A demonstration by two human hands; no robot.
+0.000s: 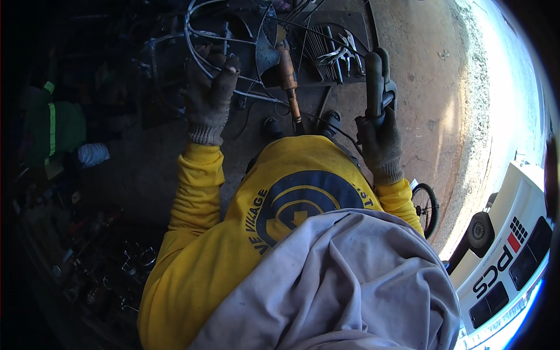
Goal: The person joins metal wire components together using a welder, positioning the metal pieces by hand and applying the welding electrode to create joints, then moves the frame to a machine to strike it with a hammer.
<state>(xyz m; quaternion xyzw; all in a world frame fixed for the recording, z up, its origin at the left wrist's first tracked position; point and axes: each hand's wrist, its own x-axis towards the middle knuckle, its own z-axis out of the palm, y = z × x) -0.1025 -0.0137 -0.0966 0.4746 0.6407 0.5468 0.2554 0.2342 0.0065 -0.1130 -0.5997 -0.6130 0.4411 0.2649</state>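
My left hand (211,102), in a worn dark knit glove, is raised at the round metal frame (188,28). Its thumb and fingers stand apart, one fingertip bare, and a rod of the frame passes across them; whether they press on it is unclear. A curved blue-grey blade (266,49) sits at the frame's right side. In its own dark glove, my right hand (379,140) closes around the lower end of a dark grey tool with a long, looped head (377,73). An orange-brown cylindrical tool handle (286,67) lies between the hands, pointing toward me.
Silver locking pliers (341,55) and several thin rods (318,46) lie on the dark work surface ahead. A cable (344,133) runs near my right hand. At right are a bicycle wheel (426,209) and a white vehicle (507,251). Dark clutter (125,262) fills the lower left.
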